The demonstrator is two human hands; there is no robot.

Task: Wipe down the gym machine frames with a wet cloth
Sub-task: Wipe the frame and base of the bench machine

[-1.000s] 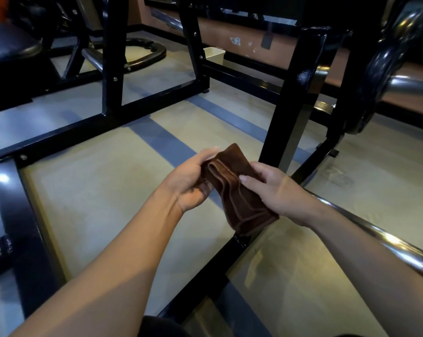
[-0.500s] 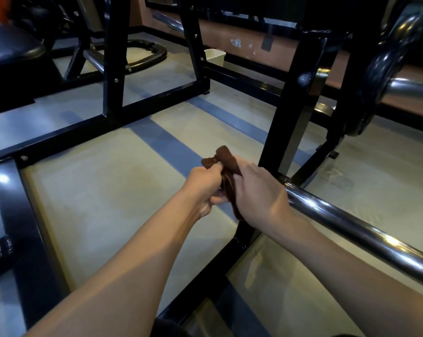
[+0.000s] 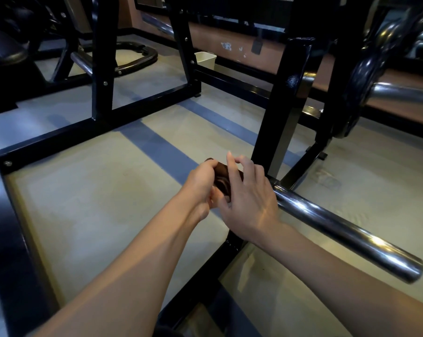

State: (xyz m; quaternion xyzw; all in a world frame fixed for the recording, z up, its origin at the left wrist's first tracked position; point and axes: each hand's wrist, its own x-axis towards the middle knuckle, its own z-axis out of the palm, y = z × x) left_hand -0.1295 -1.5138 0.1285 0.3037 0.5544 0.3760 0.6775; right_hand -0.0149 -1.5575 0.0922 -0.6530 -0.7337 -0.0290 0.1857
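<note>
Head view, and the brown cloth point(image 3: 226, 181) sits bunched up between both hands, out in front of the person and above the floor, just this side of the black upright post point(image 3: 282, 113). Left hand point(image 3: 202, 183) has its fingers curled tight around the near end of the cloth, thumb tucked under. Right hand point(image 3: 248, 200) lies over the top of it, fingers spread and loosely bent, the forefinger lifted clear; whether the thumb underneath is pinching the fabric I cannot tell from here. Just right of that hand a chrome bar point(image 3: 346, 229) runs out toward the lower right and ends in a round cut face. Below the wrists a black base rail point(image 3: 205, 276) of the machine frame crosses the pale floor point(image 3: 96, 203), and another black rail point(image 3: 59, 137) runs along the left, bolted at its corner. A blue stripe point(image 3: 161, 147) is painted across the floor. Up at the right, black weight plates point(image 3: 361, 76) hang on a second chrome sleeve. Far back against the wall stands a small white bin point(image 3: 205, 59).
</note>
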